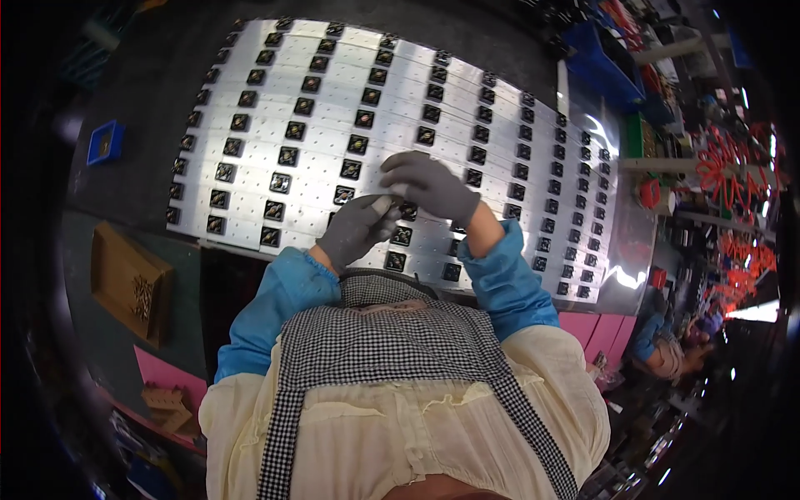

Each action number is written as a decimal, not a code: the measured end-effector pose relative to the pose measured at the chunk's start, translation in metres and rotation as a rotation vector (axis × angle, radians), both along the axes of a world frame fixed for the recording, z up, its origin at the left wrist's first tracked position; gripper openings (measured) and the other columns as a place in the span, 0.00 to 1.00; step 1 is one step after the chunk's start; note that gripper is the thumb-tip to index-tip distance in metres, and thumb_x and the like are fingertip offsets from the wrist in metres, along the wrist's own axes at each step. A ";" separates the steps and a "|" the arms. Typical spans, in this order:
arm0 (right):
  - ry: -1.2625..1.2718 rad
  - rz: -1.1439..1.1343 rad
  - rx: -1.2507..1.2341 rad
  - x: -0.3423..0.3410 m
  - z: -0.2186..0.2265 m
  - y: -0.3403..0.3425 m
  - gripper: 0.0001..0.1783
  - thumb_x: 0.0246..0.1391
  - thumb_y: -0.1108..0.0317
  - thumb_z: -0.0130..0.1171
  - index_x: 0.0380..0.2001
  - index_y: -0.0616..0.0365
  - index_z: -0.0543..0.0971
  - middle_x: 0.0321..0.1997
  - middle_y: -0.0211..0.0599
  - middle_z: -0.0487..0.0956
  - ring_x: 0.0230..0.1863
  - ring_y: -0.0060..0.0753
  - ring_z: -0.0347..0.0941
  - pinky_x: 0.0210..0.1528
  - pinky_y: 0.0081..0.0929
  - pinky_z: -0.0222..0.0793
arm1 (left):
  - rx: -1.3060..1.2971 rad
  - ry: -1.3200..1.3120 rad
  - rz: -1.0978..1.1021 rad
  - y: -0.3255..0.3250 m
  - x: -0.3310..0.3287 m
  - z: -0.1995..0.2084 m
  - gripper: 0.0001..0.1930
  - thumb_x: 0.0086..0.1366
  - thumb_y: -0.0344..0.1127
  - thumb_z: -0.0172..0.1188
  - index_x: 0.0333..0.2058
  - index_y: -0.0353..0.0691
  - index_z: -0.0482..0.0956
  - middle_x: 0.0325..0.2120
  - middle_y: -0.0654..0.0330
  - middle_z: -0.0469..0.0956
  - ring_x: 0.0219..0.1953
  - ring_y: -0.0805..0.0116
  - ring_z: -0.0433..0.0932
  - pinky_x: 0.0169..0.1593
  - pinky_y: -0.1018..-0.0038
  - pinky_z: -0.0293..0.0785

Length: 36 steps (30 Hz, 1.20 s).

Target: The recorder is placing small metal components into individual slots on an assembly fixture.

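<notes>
Both my hands wear grey gloves and meet above the front middle of a broad silvery metal panel [323,154]. Rows of small black square parts [351,169] with shiny centres sit across the panel. My left hand [358,231] is closed, thumb and fingers bent together just over the panel. Close beside it, my right hand [429,185] curls its fingers down toward the left fingertips. Whatever lies between the fingers is too small and covered to make out. Another black square part [401,236] lies on the panel just below the hands.
A small blue tray [94,147] stands at the far left. Nearer, a cardboard box [106,257] holds loose metal pieces [142,297]. A blue bin [583,50] and red coiled hoses [723,162] are at the right. Another person [664,353] is at the lower right.
</notes>
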State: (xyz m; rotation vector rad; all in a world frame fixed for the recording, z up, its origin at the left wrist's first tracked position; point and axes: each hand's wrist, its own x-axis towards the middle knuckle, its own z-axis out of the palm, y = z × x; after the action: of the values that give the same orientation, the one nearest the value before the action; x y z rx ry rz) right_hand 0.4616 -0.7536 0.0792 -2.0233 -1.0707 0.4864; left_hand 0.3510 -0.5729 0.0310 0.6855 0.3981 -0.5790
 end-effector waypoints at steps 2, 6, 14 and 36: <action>0.141 0.064 0.050 -0.005 0.000 0.002 0.11 0.58 0.68 0.56 0.43 0.56 0.82 0.50 0.39 0.79 0.54 0.43 0.73 0.58 0.38 0.70 | 0.001 -0.087 -0.166 0.009 0.002 0.006 0.19 0.72 0.45 0.56 0.46 0.32 0.77 0.29 0.65 0.75 0.29 0.79 0.71 0.33 0.81 0.70; 0.387 0.087 0.058 -0.008 -0.003 -0.007 0.12 0.58 0.69 0.56 0.44 0.56 0.82 0.47 0.38 0.79 0.50 0.39 0.75 0.55 0.37 0.72 | 0.109 -0.062 -0.245 0.008 0.001 0.011 0.18 0.71 0.47 0.58 0.41 0.33 0.78 0.28 0.67 0.74 0.27 0.79 0.71 0.30 0.83 0.67; 0.072 -0.643 0.090 0.041 -0.016 -0.023 0.07 0.55 0.74 0.62 0.38 0.56 0.82 0.42 0.34 0.80 0.43 0.31 0.77 0.44 0.27 0.73 | 0.028 0.017 0.007 0.012 0.009 0.003 0.20 0.72 0.38 0.55 0.57 0.31 0.72 0.31 0.65 0.74 0.32 0.79 0.73 0.32 0.85 0.69; -0.457 -0.823 -0.185 0.094 -0.056 -0.016 0.12 0.48 0.63 0.68 0.38 0.53 0.84 0.48 0.39 0.79 0.55 0.47 0.73 0.56 0.41 0.70 | -0.030 0.180 0.258 0.000 0.034 0.005 0.13 0.75 0.43 0.51 0.46 0.39 0.72 0.49 0.55 0.79 0.50 0.66 0.80 0.42 0.79 0.80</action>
State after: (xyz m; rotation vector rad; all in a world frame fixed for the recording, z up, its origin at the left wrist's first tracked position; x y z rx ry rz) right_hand 0.5560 -0.7692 0.0235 -2.5753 -0.3446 -0.3307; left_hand 0.3847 -0.5728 0.0359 0.5445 0.6342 -0.4013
